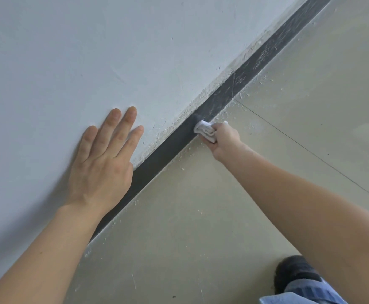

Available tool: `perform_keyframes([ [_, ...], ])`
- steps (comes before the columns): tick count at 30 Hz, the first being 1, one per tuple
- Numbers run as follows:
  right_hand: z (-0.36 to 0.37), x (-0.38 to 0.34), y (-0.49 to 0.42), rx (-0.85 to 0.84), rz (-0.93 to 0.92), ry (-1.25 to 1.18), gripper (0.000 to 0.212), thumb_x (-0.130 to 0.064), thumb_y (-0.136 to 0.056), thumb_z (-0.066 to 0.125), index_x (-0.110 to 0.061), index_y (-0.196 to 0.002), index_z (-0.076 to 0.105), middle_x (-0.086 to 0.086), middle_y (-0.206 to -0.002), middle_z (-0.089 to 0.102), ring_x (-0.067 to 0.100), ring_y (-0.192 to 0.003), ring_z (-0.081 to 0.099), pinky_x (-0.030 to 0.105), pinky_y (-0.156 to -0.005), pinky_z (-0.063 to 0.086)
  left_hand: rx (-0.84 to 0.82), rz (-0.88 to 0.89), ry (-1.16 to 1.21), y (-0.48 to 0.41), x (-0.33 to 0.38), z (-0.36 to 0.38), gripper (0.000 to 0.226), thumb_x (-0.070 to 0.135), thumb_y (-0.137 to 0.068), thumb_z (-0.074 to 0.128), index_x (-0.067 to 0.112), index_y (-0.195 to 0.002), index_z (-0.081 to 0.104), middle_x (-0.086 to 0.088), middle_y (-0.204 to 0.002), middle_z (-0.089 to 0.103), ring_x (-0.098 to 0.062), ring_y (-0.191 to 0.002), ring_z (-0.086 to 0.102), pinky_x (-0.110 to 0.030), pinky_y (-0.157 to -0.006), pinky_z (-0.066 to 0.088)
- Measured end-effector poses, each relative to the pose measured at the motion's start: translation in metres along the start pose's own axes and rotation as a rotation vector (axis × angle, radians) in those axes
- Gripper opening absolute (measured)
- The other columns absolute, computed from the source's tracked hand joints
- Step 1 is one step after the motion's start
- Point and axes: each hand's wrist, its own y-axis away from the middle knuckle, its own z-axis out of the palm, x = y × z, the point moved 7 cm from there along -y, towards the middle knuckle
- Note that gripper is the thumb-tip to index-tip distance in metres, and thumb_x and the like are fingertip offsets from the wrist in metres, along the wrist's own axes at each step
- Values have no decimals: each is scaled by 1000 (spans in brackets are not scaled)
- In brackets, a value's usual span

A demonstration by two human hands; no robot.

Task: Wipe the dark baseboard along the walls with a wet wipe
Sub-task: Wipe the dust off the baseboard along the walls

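Judging from how things lay, the likeliest trouble was smearing rather than cleaning: the dark grey baseboard strip (pixel 170 148) running diagonally between the pale plastered wall (pixel 91 51) and the beige tiled floor (pixel 201 205) looked clean and even on the near stretch, while the far stretch beyond the wipe carried streaks and specks of whitish dust, and a small wad could load up quickly and drag that grit along the surface. The crumbly white plaster residue (pixel 179 121) along the top edge of the baseboard, and the flecks scattered on the floor at its foot, could also be knocked down onto the part already wiped if the wad rode too high. The long reach of the right arm might let pressure fade, leaving a missed band. The right hand (pixel 223 139) was closed in a fist-like grip around the folded white wet wipe (pixel 205 130), fingers curled together, pressing its bunched end against the face of the baseboard about midway along the visible run. The left hand (pixel 104 156) was spread flat, fingers extended and slightly apart, its palm against the wall just above the baseboard, holding nothing and apparently bracing the body. A dark shoe (pixel 295 270) showed at the lower right.
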Motion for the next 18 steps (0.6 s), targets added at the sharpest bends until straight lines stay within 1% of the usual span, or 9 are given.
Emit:
perform_keyframes([
  [2,-4,0,6,11,-23,-27,9,2,-90,50,-5,-88,57,13,-88,61,23,-76,65,33,-73,59,-2,-15,17,-1,1,1,62,8,-80,44,17,-141,41,10,-158,-4,-9,-145,-10,-31,-117,-12],
  [4,3,25,15,-73,29,52,9,0,-89,50,-5,-88,57,15,-91,62,23,-74,64,31,-63,59,-7,-32,27,-2,2,2,62,8,-79,45,18,-140,42,11,-157,-5,-8,-145,-10,-31,-116,-12],
  [7,19,81,33,-209,174,260,20,-1,-87,54,-1,-105,61,19,-97,63,23,-69,64,31,-60,60,-19,-46,34,-3,2,2,63,9,-78,45,17,-140,43,12,-157,-5,-8,-144,-12,-31,-116,-13],
  [10,27,116,48,-260,249,454,21,-3,-88,57,-1,-108,57,15,-91,63,24,-71,64,35,-74,59,-29,-40,29,-2,2,1,64,8,-78,44,17,-141,43,11,-157,-4,-8,-145,-11,-31,-116,-13],
  [12,31,115,48,-269,248,537,7,-5,-92,53,-10,-92,58,8,-80,60,26,-84,65,39,-90,55,-32,-35,35,-1,1,0,64,8,-77,44,16,-141,43,11,-157,-3,-8,-145,-10,-31,-117,-12],
  [13,32,108,41,-260,225,575,15,-5,-94,50,-14,-84,58,7,-78,58,26,-89,63,40,-94,53,-31,-35,39,0,1,-1,64,8,-77,45,15,-141,43,11,-157,-2,-8,-145,-9,-31,-117,-11],
  [14,33,98,33,-245,190,584,17,-4,-93,48,-12,-83,59,8,-81,57,26,-88,62,40,-91,54,-29,-35,43,0,0,-1,64,8,-77,45,15,-141,44,11,-157,-2,-8,-145,-8,-30,-117,-11],
  [15,35,87,27,-237,156,577,15,-2,-92,47,-6,-93,62,10,-87,57,24,-82,61,35,-83,58,-29,-37,46,0,0,-2,64,8,-77,45,15,-141,43,11,-157,-2,-8,-145,-8,-30,-117,-11],
  [18,35,50,14,-203,62,545,39,1,-90,49,3,-128,49,14,-105,52,17,-71,56,23,-55,58,-37,-47,40,-1,1,-1,65,9,-77,44,17,-142,41,12,-158,-4,-8,-145,-10,-30,-117,-13],
])
